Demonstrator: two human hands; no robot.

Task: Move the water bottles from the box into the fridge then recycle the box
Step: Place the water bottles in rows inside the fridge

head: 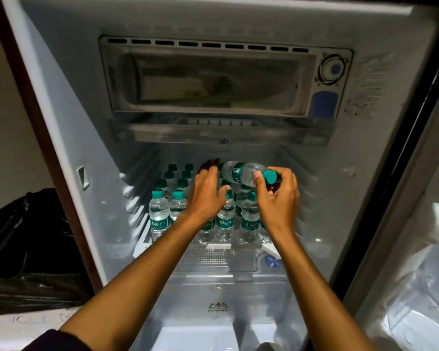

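While my right hand (276, 196) is pinching a Bisleri water bottle (241, 173) just below its teal cap, holding it tilted over the upright bottles (160, 216) crowding the fridge shelf (218, 245), my left hand (208, 193) is hovering beside it, fingers loosely spread, grasping nothing

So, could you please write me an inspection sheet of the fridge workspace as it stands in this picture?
Surface: fridge shelf, white, front edge showing.
Job's things: standing bottles in rows, teal caps, upright; held bottle lying tilted above them. Box: not in view.
Clutter: nothing seen on the shelf.
Grippers: right hand pinches the held bottle at its cap; left hand with fingers spread above the rows, holding nothing.
Cables: nothing seen.
Surroundings: freezer compartment above; clear drawer below; fridge door open at right; black bag at left.
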